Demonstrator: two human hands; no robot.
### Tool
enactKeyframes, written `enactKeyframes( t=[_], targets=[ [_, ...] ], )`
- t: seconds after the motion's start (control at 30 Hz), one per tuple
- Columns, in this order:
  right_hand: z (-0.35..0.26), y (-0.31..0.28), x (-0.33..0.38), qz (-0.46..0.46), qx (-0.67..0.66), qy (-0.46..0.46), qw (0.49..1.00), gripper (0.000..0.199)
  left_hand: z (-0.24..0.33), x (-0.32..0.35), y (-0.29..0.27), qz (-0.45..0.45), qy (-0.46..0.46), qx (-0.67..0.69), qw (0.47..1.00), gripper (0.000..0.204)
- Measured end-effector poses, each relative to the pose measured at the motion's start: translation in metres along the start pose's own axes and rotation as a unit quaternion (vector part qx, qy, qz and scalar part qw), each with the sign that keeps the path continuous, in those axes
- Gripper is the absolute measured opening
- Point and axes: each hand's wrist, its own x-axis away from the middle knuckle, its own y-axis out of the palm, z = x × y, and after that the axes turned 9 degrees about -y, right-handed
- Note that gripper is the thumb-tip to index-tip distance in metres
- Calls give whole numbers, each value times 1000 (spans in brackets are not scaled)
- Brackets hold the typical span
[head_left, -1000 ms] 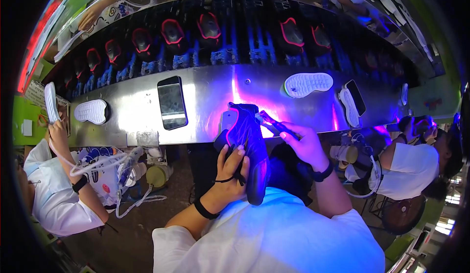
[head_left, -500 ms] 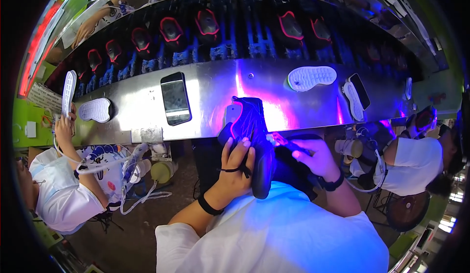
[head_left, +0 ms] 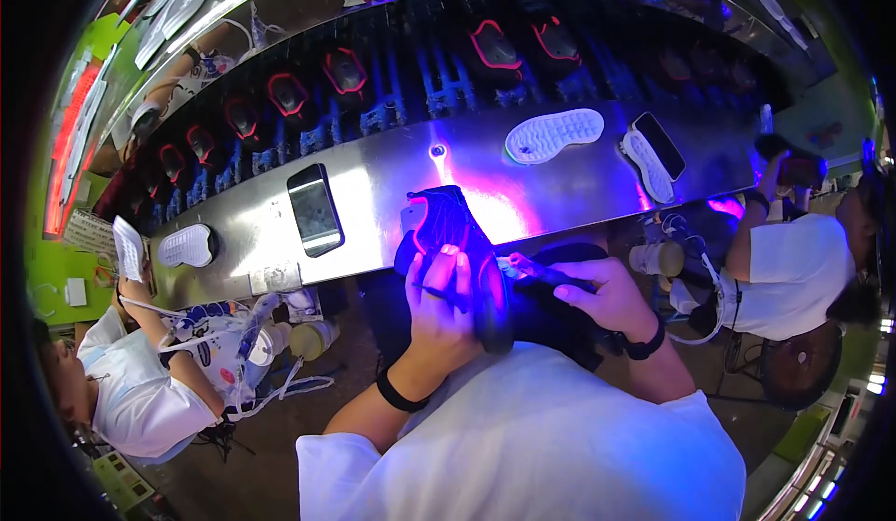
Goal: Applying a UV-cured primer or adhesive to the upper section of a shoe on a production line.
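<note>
Two hands, both busy: my left hand (head_left: 441, 314) is wrapped round the dark shoe (head_left: 448, 218), fingers bent over it, no slack to see in that grip. Over on the other side, my right hand (head_left: 611, 295) has a slim dark tool (head_left: 539, 269) pinched, thumb laid along it, and the tip sits right up by the shoe's flank; whether it touches, I can't tell. The shoe reaches across the near edge of the metal bench (head_left: 373, 185), far end above the steel, near end back toward my chest; whether it rests on anything, I can't tell either.

So, how to play this one? Left wrist firm, I'd say, and the shoe turned to meet the tip rather than the tip chasing the shoe. Light pressure, even pace, and my left fingers well back from its path.

Now the edges! That bench lip runs close by the shoe, so a careless swing could knock it. There's a black phone (head_left: 315, 209) off to the left, flat on the steel; a white sole (head_left: 555, 135) beyond to the right, and farther right a narrower sole (head_left: 647, 166) lying alongside a second phone (head_left: 661, 145). Best room, by my reading, is the bright stretch between the black phone and the white sole. Rightward, the co-worker (head_left: 793, 269) sits well apart from my elbow.
</note>
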Motion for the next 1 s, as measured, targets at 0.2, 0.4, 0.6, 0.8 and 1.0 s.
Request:
enactKeyframes(
  t=[0.2, 0.4, 0.6, 0.8, 1.0],
  targets=[
    [-5, -16, 9, -9, 12, 62, 998, 36, 10, -10, 14, 19, -18, 13, 1000, 80],
    [5, -9, 27, 13, -51, 74, 996, 37, 17, -36, 6, 15, -53, -27, 998, 88],
    [-6, 15, 25, 67, -101, 62, 991, 36, 14, -59, -12, 66, -92, -89, 990, 79],
    [-26, 26, -3, 119, 106, -84, 984, 36, 5, -73, -30, 48, -125, -123, 983, 93],
    [-45, 7, -18, 86, 167, -101, 977, 38, 0, -86, -46, 15, -141, -90, 986, 104]
  ],
)
